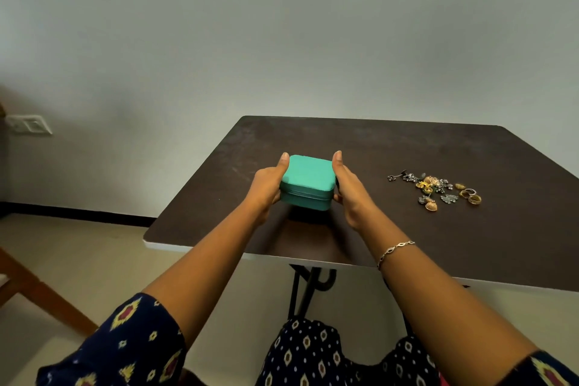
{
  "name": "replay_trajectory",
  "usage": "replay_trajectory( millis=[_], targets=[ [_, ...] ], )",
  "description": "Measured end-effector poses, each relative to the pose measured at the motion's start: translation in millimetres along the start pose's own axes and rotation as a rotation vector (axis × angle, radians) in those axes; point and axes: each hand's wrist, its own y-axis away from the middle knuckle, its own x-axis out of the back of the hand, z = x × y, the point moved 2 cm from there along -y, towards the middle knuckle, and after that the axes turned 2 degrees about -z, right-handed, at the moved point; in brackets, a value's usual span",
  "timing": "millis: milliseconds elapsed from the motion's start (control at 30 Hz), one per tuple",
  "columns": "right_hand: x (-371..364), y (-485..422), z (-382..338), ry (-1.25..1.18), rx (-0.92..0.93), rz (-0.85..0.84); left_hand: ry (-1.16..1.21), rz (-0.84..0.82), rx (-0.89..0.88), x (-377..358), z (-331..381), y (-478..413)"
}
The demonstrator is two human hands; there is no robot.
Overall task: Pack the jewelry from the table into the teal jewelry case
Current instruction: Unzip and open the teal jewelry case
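The teal jewelry case is closed and held just above the dark table, a shadow beneath it. My left hand grips its left side, thumb along the upper edge and fingers curled underneath. My right hand grips the right side in the same way. A pile of jewelry lies on the table to the right: gold and silver earrings, with a few gold rings at its right end.
The table's near edge runs in front of my forearms, with black folding legs below. A wooden chair frame stands at the lower left. A plain wall with a switch plate lies behind.
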Motion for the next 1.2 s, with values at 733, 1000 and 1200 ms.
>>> replay_trajectory(
  millis=[733, 1000, 1200],
  targets=[
    [-7, 18, 32, 0.155, -0.037, 0.032, -0.239, 0.050, -0.133, 10, -51, 28],
    [21, -12, 43, 0.181, 0.054, 0.263, -0.474, -0.033, -0.335, 5, -62, 28],
    [24, -48, 49, 0.370, 0.088, 0.058, -0.495, -0.033, -0.379, 8, -64, 19]
  ],
)
